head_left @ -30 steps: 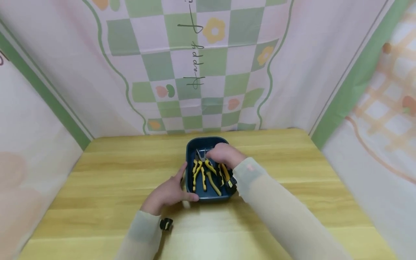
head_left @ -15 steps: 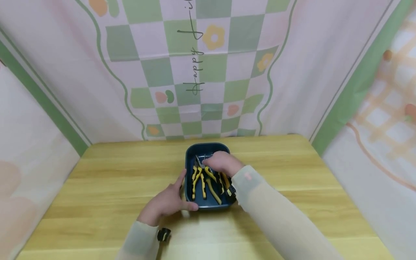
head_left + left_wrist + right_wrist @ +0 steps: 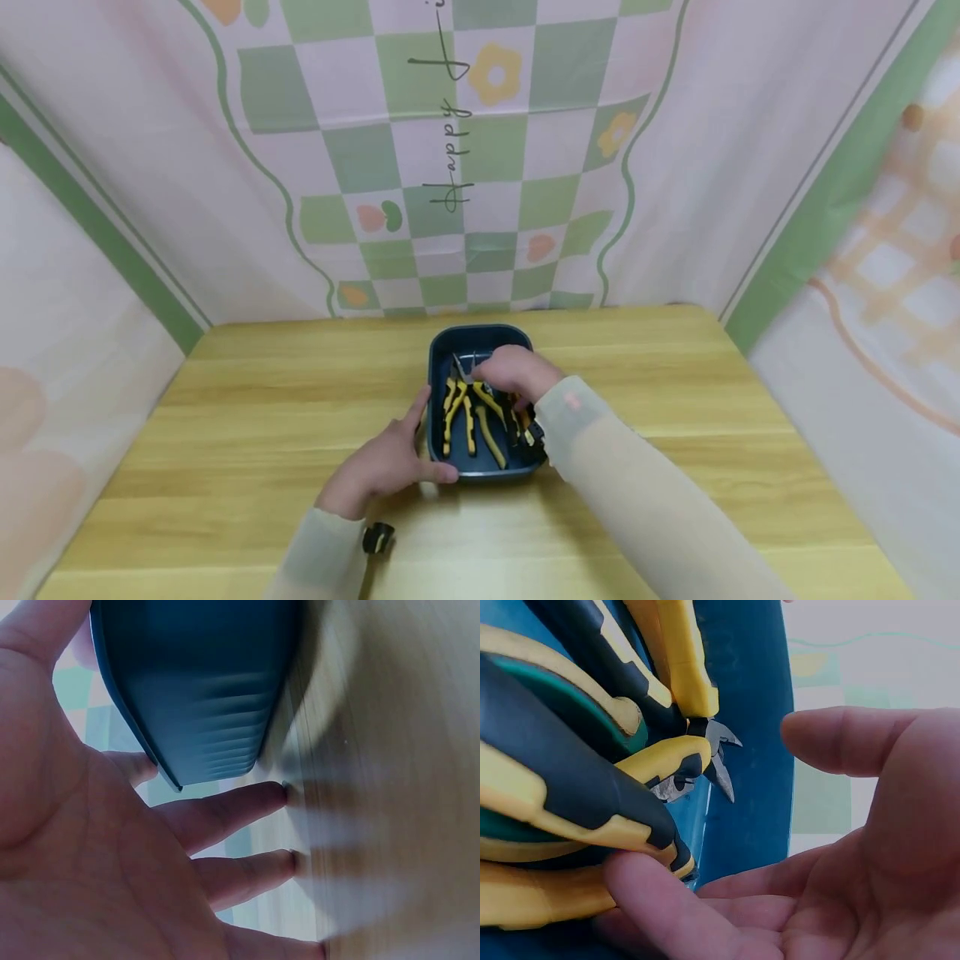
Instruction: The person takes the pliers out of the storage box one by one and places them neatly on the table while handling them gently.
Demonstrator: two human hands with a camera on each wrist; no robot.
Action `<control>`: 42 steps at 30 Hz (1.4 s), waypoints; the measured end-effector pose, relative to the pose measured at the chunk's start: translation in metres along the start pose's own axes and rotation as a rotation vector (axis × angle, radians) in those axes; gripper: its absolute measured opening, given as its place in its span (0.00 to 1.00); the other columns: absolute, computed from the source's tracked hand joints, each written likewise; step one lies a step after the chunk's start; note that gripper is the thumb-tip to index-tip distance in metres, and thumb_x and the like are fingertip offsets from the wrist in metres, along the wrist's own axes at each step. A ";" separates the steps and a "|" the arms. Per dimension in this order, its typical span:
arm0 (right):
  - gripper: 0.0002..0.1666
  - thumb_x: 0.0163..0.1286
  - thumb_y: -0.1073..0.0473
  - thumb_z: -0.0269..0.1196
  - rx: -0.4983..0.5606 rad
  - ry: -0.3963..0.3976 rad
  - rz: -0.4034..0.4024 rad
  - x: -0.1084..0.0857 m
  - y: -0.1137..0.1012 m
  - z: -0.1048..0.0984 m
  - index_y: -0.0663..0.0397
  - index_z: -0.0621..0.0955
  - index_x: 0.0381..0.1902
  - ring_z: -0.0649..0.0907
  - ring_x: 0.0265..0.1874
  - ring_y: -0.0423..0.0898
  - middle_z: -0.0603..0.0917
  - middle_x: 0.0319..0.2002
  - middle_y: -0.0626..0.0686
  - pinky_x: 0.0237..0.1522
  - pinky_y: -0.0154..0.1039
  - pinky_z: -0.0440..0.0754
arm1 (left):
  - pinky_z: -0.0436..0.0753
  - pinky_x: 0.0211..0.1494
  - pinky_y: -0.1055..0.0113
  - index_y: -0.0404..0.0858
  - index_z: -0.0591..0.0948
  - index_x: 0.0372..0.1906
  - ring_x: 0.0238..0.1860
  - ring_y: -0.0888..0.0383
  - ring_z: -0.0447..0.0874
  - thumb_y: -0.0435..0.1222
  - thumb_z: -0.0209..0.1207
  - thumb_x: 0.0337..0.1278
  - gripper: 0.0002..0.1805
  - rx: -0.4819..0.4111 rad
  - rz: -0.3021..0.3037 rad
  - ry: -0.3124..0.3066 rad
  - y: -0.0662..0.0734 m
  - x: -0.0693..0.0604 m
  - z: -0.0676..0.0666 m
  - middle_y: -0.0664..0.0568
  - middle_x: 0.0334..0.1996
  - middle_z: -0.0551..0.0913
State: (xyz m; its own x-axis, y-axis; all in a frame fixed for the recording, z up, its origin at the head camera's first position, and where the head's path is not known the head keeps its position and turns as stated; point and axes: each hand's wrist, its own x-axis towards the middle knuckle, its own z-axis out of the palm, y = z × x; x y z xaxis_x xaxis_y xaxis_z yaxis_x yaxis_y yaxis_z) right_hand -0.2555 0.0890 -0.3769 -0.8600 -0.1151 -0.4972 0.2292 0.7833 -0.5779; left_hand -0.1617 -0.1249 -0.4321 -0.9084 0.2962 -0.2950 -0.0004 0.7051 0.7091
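Observation:
Several pliers with yellow-and-black handles lie in a dark blue rectangular bin (image 3: 480,336). One pair of pliers (image 3: 470,425) has its handles spread and its metal tips toward the far end. My left hand (image 3: 382,458) braces the bin's near left corner, thumb over the near rim and index finger along the left side. In the left wrist view, the other fingers (image 3: 247,877) stand on the table. My right hand (image 3: 517,372) reaches in from the right. A fingertip touches a plier handle (image 3: 577,757) in the right wrist view, with the thumb apart from it.
The bin stands on a wood-grain table (image 3: 285,392), near its back edge. Behind it hangs a green-and-white checkered cloth (image 3: 442,242), with light cloths on both sides. Small black devices (image 3: 378,538) are worn at the wrists.
A right-hand finger now shows lower over the right-side pliers. A yellow handle near the bin's middle has shifted slightly left. My left hand stays at the corner; the head view tilts slightly.

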 end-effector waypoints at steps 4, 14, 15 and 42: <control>0.31 0.72 0.47 0.62 0.015 -0.002 0.008 0.001 0.003 0.001 0.62 0.76 0.63 0.80 0.49 0.56 0.76 0.60 0.59 0.30 0.46 0.86 | 0.63 0.66 0.36 0.58 0.39 0.81 0.70 0.31 0.59 0.62 0.75 0.37 0.71 -0.003 0.000 -0.005 0.000 -0.001 0.002 0.29 0.73 0.57; 0.22 0.75 0.55 0.58 -0.018 -0.063 0.025 0.003 -0.003 -0.004 0.63 0.76 0.60 0.82 0.39 0.56 0.77 0.53 0.60 0.30 0.45 0.86 | 0.61 0.68 0.39 0.57 0.39 0.81 0.71 0.34 0.57 0.61 0.75 0.38 0.71 -0.004 -0.005 -0.004 0.001 0.001 0.000 0.31 0.73 0.57; 0.21 0.75 0.57 0.57 -0.022 -0.074 0.032 0.003 -0.004 -0.005 0.63 0.76 0.60 0.82 0.40 0.56 0.77 0.52 0.60 0.30 0.44 0.86 | 0.61 0.68 0.38 0.58 0.39 0.81 0.72 0.34 0.57 0.61 0.75 0.38 0.70 -0.006 -0.009 -0.005 0.001 0.001 0.000 0.31 0.74 0.56; 0.07 0.71 0.63 0.59 -0.369 -0.058 0.021 0.022 0.000 -0.001 0.63 0.80 0.37 0.86 0.20 0.49 0.81 0.37 0.59 0.22 0.38 0.84 | 0.60 0.68 0.37 0.57 0.38 0.81 0.71 0.32 0.56 0.60 0.75 0.38 0.71 -0.008 -0.008 -0.009 0.002 0.000 -0.001 0.30 0.73 0.55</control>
State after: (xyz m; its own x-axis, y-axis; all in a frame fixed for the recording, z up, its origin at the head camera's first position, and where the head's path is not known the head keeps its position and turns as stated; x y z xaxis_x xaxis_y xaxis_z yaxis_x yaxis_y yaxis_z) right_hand -0.2750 0.0870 -0.3872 -0.8270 -0.1227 -0.5486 0.0576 0.9522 -0.2999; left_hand -0.1615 -0.1243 -0.4306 -0.9045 0.2963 -0.3067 -0.0111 0.7027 0.7114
